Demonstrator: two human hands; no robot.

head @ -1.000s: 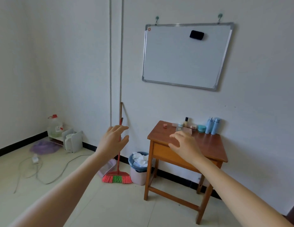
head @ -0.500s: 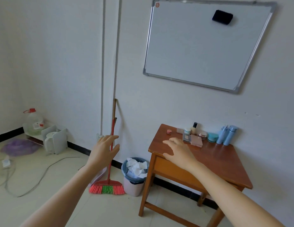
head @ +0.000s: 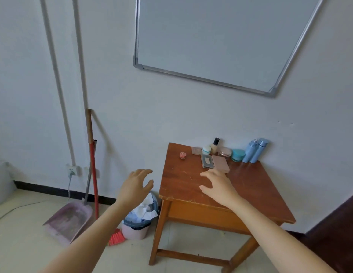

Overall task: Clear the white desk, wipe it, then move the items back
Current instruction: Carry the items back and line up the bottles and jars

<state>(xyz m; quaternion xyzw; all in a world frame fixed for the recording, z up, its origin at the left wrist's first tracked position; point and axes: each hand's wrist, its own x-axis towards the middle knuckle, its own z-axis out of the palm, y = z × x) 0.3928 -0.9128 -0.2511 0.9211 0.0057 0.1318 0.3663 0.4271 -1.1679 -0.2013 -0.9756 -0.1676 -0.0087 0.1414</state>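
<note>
A small brown wooden table (head: 256, 196) stands against the white wall. Along its back edge sit cosmetics: a small pink jar (head: 183, 155), a grey palette (head: 207, 161), a pink compact case (head: 221, 164), a foundation bottle (head: 215, 145), a teal jar (head: 237, 155) and two blue bottles (head: 254, 150). My right hand (head: 218, 187) hovers over the tabletop just in front of the pink case, fingers spread and holding nothing. My left hand (head: 137, 186) floats left of the table's edge, fingers loosely spread, empty.
A pink bin (head: 139, 221) full of crumpled paper stands left of the table legs. A red-handled broom (head: 94, 174) and a pink dustpan (head: 68, 221) lean by the wall. A whiteboard (head: 221, 40) hangs above. A dark surface (head: 339, 233) shows at the right edge.
The view has closed in on the wooden table and tilted down. Both hands have advanced, the right one now over the tabletop near the pink case.
</note>
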